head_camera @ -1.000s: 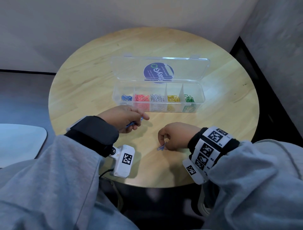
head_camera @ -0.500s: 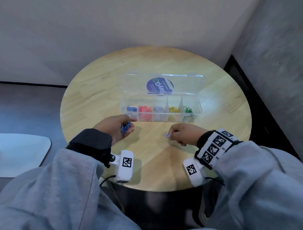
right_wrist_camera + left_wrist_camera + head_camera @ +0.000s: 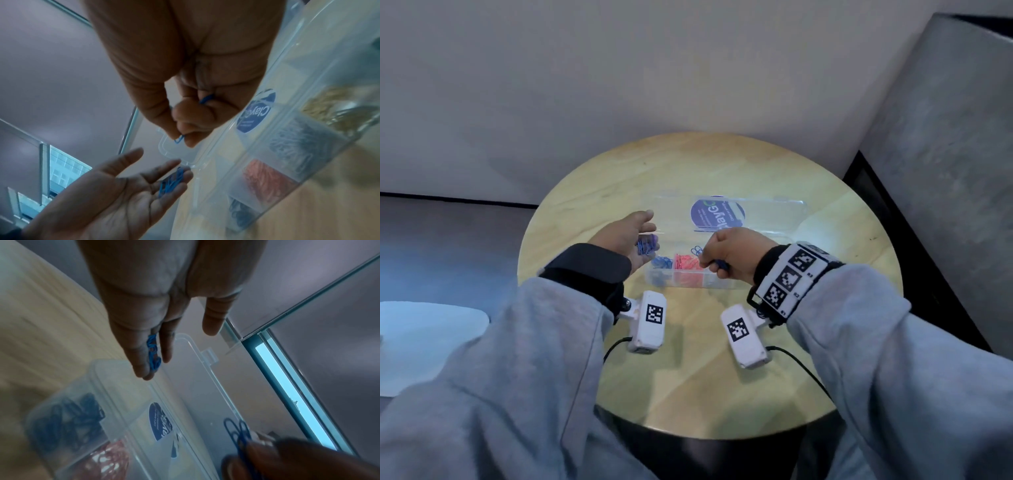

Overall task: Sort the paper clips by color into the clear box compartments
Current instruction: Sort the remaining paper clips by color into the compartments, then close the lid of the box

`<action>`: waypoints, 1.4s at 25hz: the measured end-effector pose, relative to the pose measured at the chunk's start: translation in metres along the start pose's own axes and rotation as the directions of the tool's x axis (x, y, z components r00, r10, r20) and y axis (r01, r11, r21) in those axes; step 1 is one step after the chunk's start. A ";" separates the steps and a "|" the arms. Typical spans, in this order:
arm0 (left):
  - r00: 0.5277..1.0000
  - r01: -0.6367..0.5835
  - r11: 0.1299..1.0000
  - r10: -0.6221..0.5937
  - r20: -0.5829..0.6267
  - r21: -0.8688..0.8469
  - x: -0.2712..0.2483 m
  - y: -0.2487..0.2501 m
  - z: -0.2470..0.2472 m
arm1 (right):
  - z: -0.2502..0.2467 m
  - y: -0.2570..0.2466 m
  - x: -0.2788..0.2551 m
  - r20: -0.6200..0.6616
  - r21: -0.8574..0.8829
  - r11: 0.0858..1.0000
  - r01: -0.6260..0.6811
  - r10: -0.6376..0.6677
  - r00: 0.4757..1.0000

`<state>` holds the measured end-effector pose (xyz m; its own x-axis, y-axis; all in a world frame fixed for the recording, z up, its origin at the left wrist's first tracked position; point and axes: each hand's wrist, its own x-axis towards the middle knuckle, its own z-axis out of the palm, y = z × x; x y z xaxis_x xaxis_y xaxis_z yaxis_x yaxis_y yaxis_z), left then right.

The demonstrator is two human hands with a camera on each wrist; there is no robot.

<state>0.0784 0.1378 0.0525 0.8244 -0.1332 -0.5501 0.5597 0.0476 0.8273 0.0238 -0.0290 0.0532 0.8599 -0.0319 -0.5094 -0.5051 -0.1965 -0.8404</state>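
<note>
Both hands hover over the near-left end of the clear box point(image 3: 753, 219), seen from the head camera on the round wooden table point(image 3: 825, 240): the left hand point(image 3: 628, 240) is turned palm up with its fingers spread and relaxed, a small heap of blue paper clips point(image 3: 646, 245) lying on them, while the right hand point(image 3: 732, 255) is curled into a loose fist, pinching more blue clips point(image 3: 697, 251) at its fingertips. Blue and pink clips already lie in the two leftmost compartments below, and the lid stands open behind. From the left wrist, the heap of blue paper clips point(image 3: 153, 352) rests along the straight fingers point(image 3: 141, 356), above the compartment of blue clips. From the right wrist, thumb and forefinger of the right hand point(image 3: 191, 116) clamp a blue clip, and the open left hand point(image 3: 107, 191) lies just beside it, clips on its fingers.
</note>
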 end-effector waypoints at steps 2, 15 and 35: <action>1.000 -0.007 0.998 0.007 0.008 0.057 0.006 0.003 0.006 | 0.007 -0.010 0.013 0.018 -0.031 0.999 -0.025 0.026 1.000; 0.860 -0.386 0.520 0.502 0.093 0.762 0.009 0.038 -0.022 | 0.043 -0.009 0.052 0.087 0.046 0.999 -0.029 0.025 0.996; 0.944 -0.262 0.077 0.229 0.238 0.962 -0.014 -0.038 -0.015 | -0.070 0.051 -0.049 -0.067 -0.938 0.346 -0.037 -0.076 0.995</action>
<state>0.0471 0.1530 0.0275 0.8861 -0.3509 -0.3029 -0.2537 -0.9140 0.3168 -0.0392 -0.1058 0.0480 0.8990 -0.0823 -0.4302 -0.1373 -0.9856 -0.0983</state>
